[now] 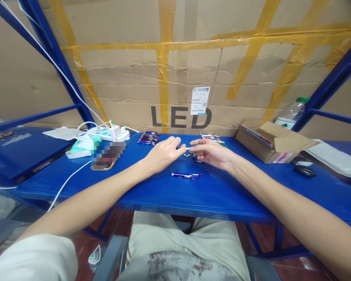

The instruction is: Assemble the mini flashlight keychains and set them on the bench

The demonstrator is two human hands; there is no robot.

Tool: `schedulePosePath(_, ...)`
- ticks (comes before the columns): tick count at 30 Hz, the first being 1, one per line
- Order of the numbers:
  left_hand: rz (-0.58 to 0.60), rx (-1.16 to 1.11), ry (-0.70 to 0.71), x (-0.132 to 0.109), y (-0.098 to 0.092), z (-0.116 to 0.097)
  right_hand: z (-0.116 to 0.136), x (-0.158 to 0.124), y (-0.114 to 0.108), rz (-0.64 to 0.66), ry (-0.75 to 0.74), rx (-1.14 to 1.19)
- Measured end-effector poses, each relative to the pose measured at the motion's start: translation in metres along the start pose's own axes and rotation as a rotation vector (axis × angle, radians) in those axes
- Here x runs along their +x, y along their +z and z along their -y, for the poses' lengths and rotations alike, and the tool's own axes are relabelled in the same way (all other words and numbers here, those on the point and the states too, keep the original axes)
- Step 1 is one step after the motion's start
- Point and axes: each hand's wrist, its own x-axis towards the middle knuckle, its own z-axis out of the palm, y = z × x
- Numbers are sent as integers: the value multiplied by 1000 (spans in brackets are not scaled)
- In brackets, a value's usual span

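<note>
Over the middle of the blue table, my left hand is closed on a small keychain flashlight; mostly its silver end shows past the fingers. Facing it, my right hand has thumb and fingertips drawn together at that silver end; what they pinch is too small to make out. Several small silver button cells lie beneath the fingertips. Under the right fingers shows a blue carabiner clip; whether the hand holds it I cannot tell. Closer to me lies a purple keychain flashlight with its clip pointing right.
Rows of keychain flashlights lie behind my left hand and right hand. At left are a phone, a power strip and cables. An open cardboard box, a black mouse and a bottle stand right.
</note>
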Motion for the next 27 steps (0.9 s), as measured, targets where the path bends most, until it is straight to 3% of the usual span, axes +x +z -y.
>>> schedulePosePath(6, -2, -52, -54, 1, 1, 1, 0, -1, 2, -14, -65, -68)
schedulePosePath(11, 25, -384, -272, 1, 3, 5, -2, 0, 1, -61, -378, -403)
schedulePosePath(17, 34, -528, -343, 3, 7, 7, -3, 0, -4, -125, -726, -754)
schedulePosePath(21, 69, -565, -334, 4, 7, 6, -6, -1, -5, -112, -780, -841)
schedulePosePath(27, 87, -557, -286, 4, 7, 6, -6, -1, -4, -124, -748, -829)
